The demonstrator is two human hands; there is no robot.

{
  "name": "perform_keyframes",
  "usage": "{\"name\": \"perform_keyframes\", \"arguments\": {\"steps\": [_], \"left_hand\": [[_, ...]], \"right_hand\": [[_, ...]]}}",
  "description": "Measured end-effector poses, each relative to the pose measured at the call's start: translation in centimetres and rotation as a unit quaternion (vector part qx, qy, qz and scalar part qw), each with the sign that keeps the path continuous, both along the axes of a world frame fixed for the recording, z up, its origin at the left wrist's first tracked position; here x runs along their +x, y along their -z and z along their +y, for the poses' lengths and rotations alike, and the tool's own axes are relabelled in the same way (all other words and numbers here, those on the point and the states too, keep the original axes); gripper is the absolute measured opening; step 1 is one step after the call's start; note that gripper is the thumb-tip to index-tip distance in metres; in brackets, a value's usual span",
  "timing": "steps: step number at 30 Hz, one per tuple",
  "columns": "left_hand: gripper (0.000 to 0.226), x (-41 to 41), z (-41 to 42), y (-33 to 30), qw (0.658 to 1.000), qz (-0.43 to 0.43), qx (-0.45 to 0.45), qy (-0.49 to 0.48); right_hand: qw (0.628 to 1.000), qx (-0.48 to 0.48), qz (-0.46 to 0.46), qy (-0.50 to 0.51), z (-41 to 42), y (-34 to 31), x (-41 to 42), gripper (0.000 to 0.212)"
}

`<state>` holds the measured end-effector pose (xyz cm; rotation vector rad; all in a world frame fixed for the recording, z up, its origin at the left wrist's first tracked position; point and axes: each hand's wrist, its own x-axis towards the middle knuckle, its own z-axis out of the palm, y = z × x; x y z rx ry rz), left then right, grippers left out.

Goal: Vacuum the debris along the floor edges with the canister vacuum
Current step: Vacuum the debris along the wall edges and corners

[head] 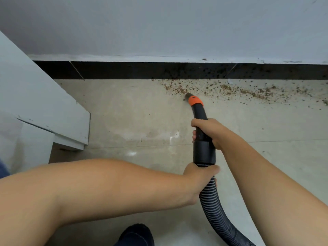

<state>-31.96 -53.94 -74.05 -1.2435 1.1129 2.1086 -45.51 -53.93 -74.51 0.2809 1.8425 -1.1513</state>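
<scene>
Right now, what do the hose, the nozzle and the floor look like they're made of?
Hose: likely flexible plastic, black and ribbed. Nozzle: apparently hard plastic, smooth black tube with a matte orange collar. Floor: seemingly polished stone or ceramic tile, pale beige with a faint sheen and a thin joint line.

Your one head view looks forward and steeply down over both hands [204, 157], close above them, facing the floor [124, 112] edge and wall [159, 29] beyond.
</scene>
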Motion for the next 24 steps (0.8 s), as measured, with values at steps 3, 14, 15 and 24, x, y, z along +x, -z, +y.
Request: {"name": "perform_keyframes", "arguments": {"steps": [3,14,15,24], "left_hand": [[0.018,1.2,0.6,0.1,0.999,-0.018,-0.011,-0.037],[0.019,-0.7,-1.7,0.1,0.999,-0.006,-0.013,0.029],[0.019,-1.3,-1.8,0.0,0.999,0.001,-0.007,0.045],[0.014,-2.9,-1.6,-0.6,0.999,0.004,0.003,-0.037]], "right_hand": [[0.996,-0.004,-0.021,-0.081,-1.4,-0.1,1.2,0.013],[0.999,-0.004,0.016,0.05,-0.8,0.8,-0.5,0.012],[0.998,0.0,0.017,0.062,-0.3,0.7,-1.1,0.012],[0.999,0.011,0.003,-0.041,-2.3,-0.1,-3.2,0.023]]}}
